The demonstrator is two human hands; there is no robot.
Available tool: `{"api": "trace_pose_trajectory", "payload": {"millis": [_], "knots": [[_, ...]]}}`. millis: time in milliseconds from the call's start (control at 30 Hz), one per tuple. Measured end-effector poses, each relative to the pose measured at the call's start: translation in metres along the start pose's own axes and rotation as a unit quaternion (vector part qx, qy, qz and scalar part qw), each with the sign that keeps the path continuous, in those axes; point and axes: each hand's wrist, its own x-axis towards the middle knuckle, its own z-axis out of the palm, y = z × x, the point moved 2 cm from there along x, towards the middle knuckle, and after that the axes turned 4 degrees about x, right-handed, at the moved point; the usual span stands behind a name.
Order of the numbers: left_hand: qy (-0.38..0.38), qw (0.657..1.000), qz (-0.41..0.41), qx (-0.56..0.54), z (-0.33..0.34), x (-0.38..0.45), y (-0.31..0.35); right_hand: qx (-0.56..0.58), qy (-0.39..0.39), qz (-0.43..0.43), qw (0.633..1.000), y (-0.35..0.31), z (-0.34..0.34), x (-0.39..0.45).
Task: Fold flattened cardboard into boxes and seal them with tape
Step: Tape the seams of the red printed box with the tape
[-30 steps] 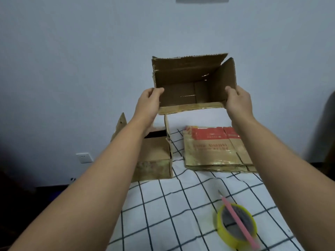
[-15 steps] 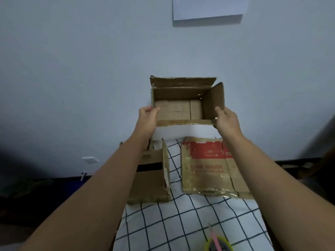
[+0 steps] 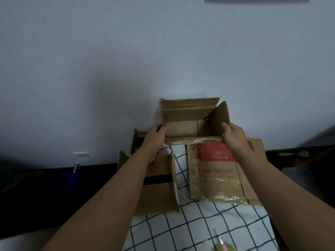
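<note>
I hold an open brown cardboard box [image 3: 188, 122] in the air at arm's length, its open side facing me and its flaps spread. My left hand [image 3: 155, 134] grips its left wall, and my right hand [image 3: 234, 137] grips the right wall below the raised side flap. Under the box, a stack of flattened cardboard with a red printed band [image 3: 215, 173] lies on the checked cloth [image 3: 190, 227]. Another folded box [image 3: 159, 185] lies on the cloth's left edge, partly hidden by my left forearm.
A yellow tape roll [image 3: 229, 248] with a pink-handled tool [image 3: 222, 242] across it peeks in at the bottom edge. A pale wall stands right behind the boxes, with a socket [image 3: 81, 154] low at the left. Dark floor flanks the cloth.
The box has come down and away from me, from up in front of the wall to just above the flattened stack. Both hands keep their grip on its sides.
</note>
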Motion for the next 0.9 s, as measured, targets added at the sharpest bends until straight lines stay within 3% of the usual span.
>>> {"api": "trace_pose_trajectory", "payload": {"millis": [467,667,900], "knots": [[0.001,0.992,-0.07,0.103,-0.005,0.077,-0.046,-0.081,-0.064,0.017,0.995,0.028,0.058,0.054],[0.014,0.984,-0.102,0.144,-0.004,0.084,-0.062,-0.064,-0.105,0.054,0.991,0.044,0.074,0.055],[0.039,0.983,-0.083,0.159,0.016,0.077,-0.062,-0.01,-0.166,0.093,0.982,0.055,0.069,0.044]]}}
